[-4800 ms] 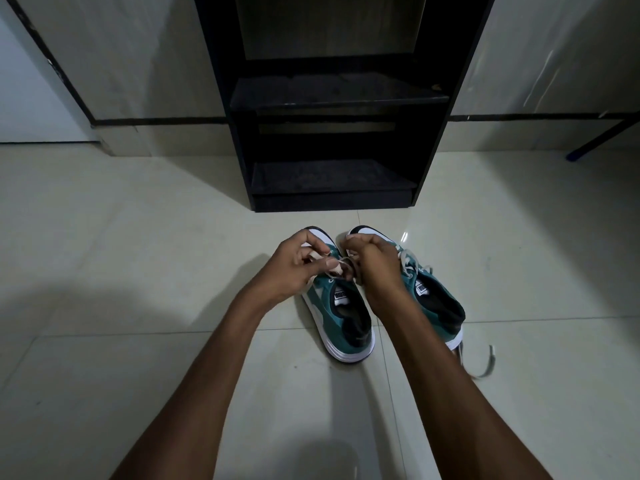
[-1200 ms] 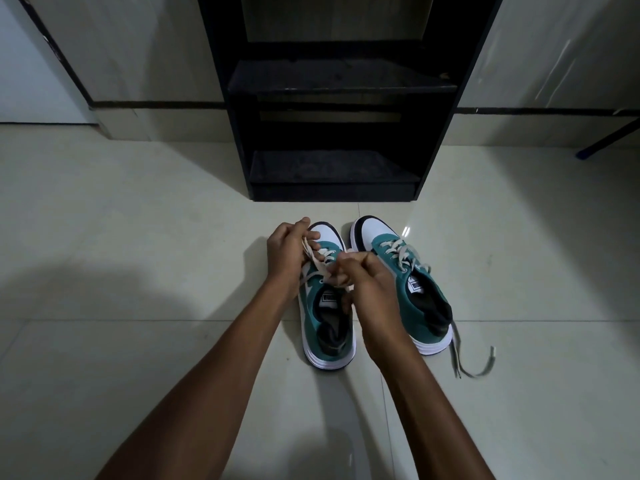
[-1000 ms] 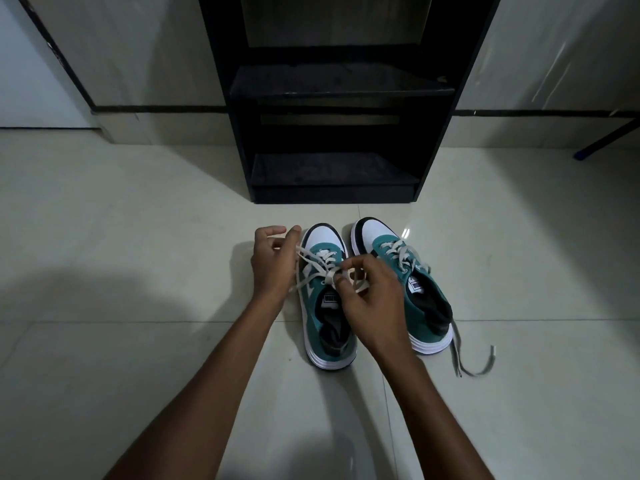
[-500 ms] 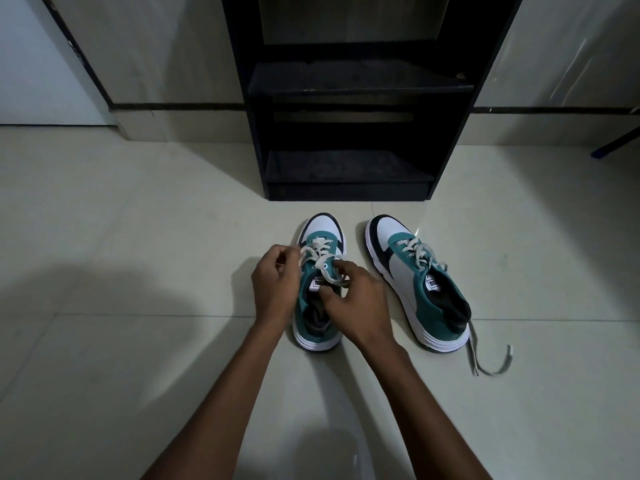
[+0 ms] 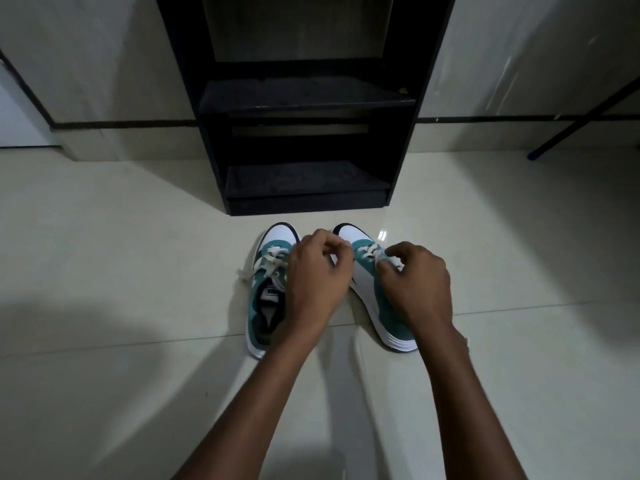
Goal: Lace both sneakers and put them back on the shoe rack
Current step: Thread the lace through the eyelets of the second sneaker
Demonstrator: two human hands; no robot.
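Two teal-and-white sneakers stand toe-first on the tiled floor before the black shoe rack [image 5: 428, 98], whose shelves hold nothing. The left sneaker [image 5: 266, 292] has cream laces crossed up its front, with a loose end lying off its left side. Both hands are at the right sneaker [image 5: 367, 289]. My left hand [image 5: 317, 275] hovers over its inner side, fingers curled around a bit of cream lace near the toe. My right hand [image 5: 417, 282] covers its tongue and pinches the lace [image 5: 390, 262] between thumb and fingers. The heel end is hidden by my wrist.
A dark pole with a blue tip [image 5: 540, 151] slants down to the floor at the far right. A white door [image 5: 17, 109] stands at the far left. Pale wall panels with a dark strip flank the rack.
Both hands have let go of the left sneaker's laces and shifted right onto the right sneaker. The trailing lace end by its heel is no longer visible.
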